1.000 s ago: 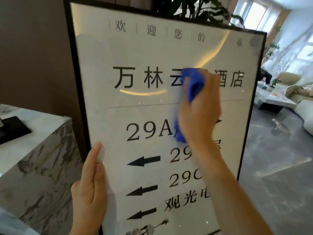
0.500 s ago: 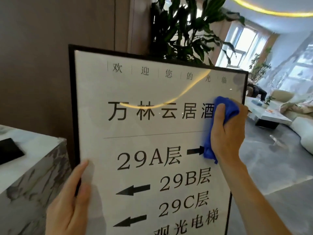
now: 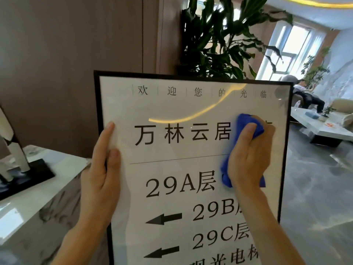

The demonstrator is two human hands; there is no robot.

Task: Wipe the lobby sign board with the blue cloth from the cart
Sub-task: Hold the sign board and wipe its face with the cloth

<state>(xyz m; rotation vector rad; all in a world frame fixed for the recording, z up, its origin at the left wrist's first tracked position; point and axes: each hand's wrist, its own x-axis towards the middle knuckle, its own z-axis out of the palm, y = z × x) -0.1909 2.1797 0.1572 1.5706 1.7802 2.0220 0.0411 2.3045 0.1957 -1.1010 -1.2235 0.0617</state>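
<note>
We see the sign board (image 3: 183,153) filling the centre and lower frame, upright in its black frame, its bottom cut off by the picture's edge. The right hand (image 3: 250,157) presses the blue cloth (image 3: 246,125) against the glass at about 3 o'clock on the board, fingers curled tight around the bunched fabric; a fold of it hangs out below the palm. Hand and cloth hide the last 2 characters of the large title line and whatever follows "29A层". The right forearm covers the ends of the "29B" and "29C" lines.

The left hand (image 3: 101,169) grips the board's left edge at 9 o'clock, thumb flat on the glass, the other fingers wrapped behind the frame and out of sight.

A curved glare streak crosses the top line of small characters, making 1 or 2 hard to read. At 12 o'clock a leafy plant (image 3: 219,41) rises behind the board. A marble counter (image 3: 38,203) sits at 8 o'clock; the object on it is cropped and unclear.
</note>
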